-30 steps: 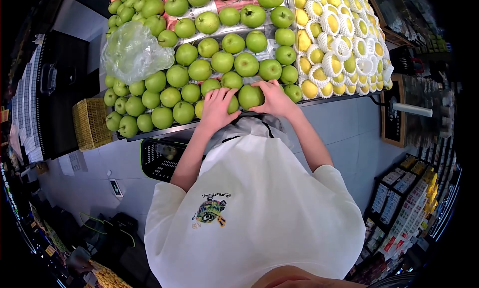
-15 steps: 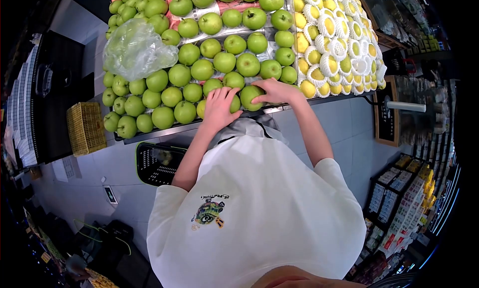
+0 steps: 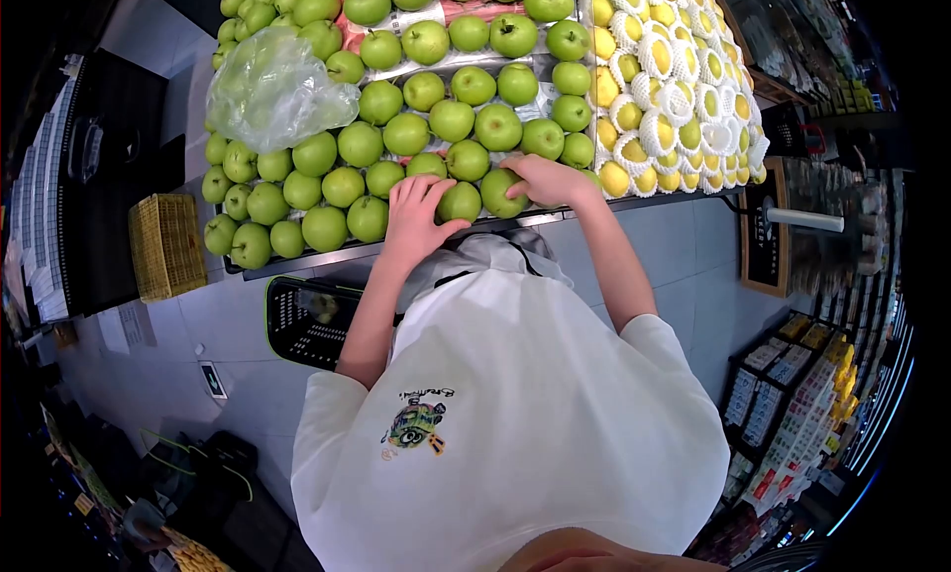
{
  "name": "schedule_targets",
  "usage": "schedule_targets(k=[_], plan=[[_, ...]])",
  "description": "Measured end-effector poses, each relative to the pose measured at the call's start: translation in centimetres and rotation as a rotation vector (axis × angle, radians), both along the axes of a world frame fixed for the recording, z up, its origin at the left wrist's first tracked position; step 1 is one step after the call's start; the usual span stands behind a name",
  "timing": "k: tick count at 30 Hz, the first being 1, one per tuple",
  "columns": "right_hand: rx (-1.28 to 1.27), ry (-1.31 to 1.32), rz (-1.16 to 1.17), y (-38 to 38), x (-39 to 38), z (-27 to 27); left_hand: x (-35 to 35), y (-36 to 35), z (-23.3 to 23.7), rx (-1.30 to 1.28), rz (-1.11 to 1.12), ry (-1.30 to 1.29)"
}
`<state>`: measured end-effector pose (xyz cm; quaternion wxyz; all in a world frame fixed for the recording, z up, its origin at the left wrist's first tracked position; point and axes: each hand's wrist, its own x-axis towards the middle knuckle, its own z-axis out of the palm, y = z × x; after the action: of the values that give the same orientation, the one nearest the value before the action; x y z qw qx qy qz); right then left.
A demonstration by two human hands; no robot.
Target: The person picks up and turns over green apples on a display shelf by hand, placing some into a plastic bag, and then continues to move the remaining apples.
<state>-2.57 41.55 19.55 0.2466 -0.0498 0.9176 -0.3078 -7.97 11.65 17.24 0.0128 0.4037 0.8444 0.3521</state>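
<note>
Along the front edge of a sloped display of green apples, my left hand [image 3: 418, 217] curls around the left side of one green apple [image 3: 459, 205]. Its thumb lies along the near side and its fingers reach over the far left. Just to the right, my right hand [image 3: 551, 183] grips another green apple [image 3: 501, 194] from its right side, with thumb and forefinger on it. Both apples sit in the front row, side by side. The palm sides of both hands are hidden.
A clear plastic bag [image 3: 280, 89] lies on the apples at left. Yellow fruit in white foam nets [image 3: 674, 87] fills the right side. A black shopping basket [image 3: 302, 319] is below the stand's metal edge [image 3: 327, 258], and a wicker basket [image 3: 168, 247] stands at left.
My left hand has shifted a little left and uncovered more of its apple. My right hand stays at its apple with little movement. The view has shifted slightly.
</note>
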Motion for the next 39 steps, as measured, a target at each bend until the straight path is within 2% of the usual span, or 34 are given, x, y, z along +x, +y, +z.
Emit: schedule_targets(k=[3,8,11,16,18,22,25,29,31,33,35,39], plan=[[-0.101,-0.002,-0.034,1.1,-0.1,-0.8,-0.5,-2.0,-0.7,0.037,0.073,0.004],[-0.1,-0.08,-0.029,1.3,-0.7,-1.2,0.0,-3.5,-1.1,0.058,0.1,-0.013],[-0.071,-0.104,-0.041,1.1,-0.9,-1.4,1.2,-2.6,-0.9,0.044,0.089,-0.023],[-0.068,-0.071,-0.094,0.2,0.2,1.2,2.5,-0.5,-0.5,-0.035,0.099,0.029],[-0.111,0.023,-0.218,-0.4,1.2,2.0,2.6,-0.2,0.1,-0.178,0.069,0.033],[-0.188,0.203,-0.284,-1.0,2.5,2.0,2.4,0.6,-0.5,-0.255,0.1,0.09],[-0.213,0.325,-0.311,-1.4,3.1,1.7,1.7,0.6,-0.7,-0.305,0.041,0.083],[-0.141,0.409,-0.277,-2.8,3.8,1.6,1.4,0.2,-0.8,-0.188,0.01,0.034],[-0.15,0.474,-0.159,-3.9,3.8,2.6,1.5,0.2,-1.1,-0.144,0.015,0.034],[-0.133,0.442,-0.139,-4.6,4.1,2.2,1.4,0.2,-1.1,-0.013,0.062,0.019],[-0.042,0.488,-0.064,-5.5,4.3,2.2,1.5,0.1,-0.5,0.025,0.084,0.002],[-0.068,0.487,-0.077,-6.7,4.6,1.8,1.2,0.6,1.1,0.116,0.123,-0.058]])
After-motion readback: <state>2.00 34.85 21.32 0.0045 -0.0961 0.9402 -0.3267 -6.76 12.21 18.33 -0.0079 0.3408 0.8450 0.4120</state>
